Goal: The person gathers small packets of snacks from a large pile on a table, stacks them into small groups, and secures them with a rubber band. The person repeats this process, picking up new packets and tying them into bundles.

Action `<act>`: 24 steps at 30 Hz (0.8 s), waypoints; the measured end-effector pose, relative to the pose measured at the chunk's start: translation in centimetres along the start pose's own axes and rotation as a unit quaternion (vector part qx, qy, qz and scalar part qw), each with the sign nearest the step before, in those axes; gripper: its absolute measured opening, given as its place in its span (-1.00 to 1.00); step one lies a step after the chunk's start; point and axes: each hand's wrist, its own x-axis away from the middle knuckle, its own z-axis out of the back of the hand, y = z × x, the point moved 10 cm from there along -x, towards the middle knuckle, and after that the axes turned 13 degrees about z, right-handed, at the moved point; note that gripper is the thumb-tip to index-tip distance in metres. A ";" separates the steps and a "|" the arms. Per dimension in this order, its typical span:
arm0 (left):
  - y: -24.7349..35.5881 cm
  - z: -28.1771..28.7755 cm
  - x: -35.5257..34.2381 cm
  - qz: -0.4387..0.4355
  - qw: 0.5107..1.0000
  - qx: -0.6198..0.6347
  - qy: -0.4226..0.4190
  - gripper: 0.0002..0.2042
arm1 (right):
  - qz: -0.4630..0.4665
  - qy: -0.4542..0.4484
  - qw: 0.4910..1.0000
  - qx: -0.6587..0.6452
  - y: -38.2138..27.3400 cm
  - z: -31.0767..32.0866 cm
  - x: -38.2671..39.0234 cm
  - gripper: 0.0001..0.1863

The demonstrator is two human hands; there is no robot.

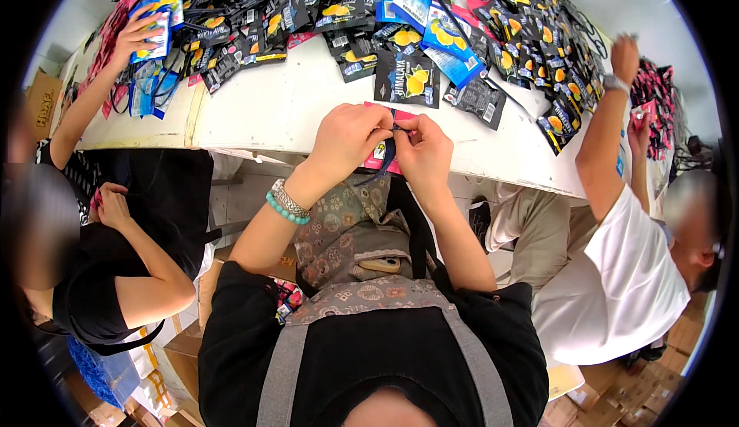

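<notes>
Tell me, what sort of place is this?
Probably a small packing workshop: small black packets are heaped on a long white table, co-workers in white and black sit on either side, and cardboard boxes stand behind.

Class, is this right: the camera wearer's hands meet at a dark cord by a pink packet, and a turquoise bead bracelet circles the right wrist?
Wrong side: the head view shows the turquoise bead bracelet on the left wrist. The left hand and right hand do meet at the dark cord by the pink packet.
</notes>
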 end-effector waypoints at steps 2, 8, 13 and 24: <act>-0.6 -0.2 0.4 0.053 0.998 0.027 -0.017 -0.85 | 0.023 0.017 0.999 0.014 -0.6 0.1 0.3 -0.91; -0.5 0.0 2.2 0.101 0.989 -0.010 0.107 -0.89 | 0.060 0.050 0.997 0.008 -2.0 0.1 1.0 -0.89; -2.2 -0.6 2.6 0.172 0.982 0.040 0.060 -0.88 | 0.001 0.064 0.996 -0.066 -0.4 -0.2 1.5 -0.88; -3.3 -0.1 3.0 0.244 0.961 0.082 0.102 -0.93 | -0.096 -0.011 0.984 -0.149 1.8 -0.2 1.4 -0.89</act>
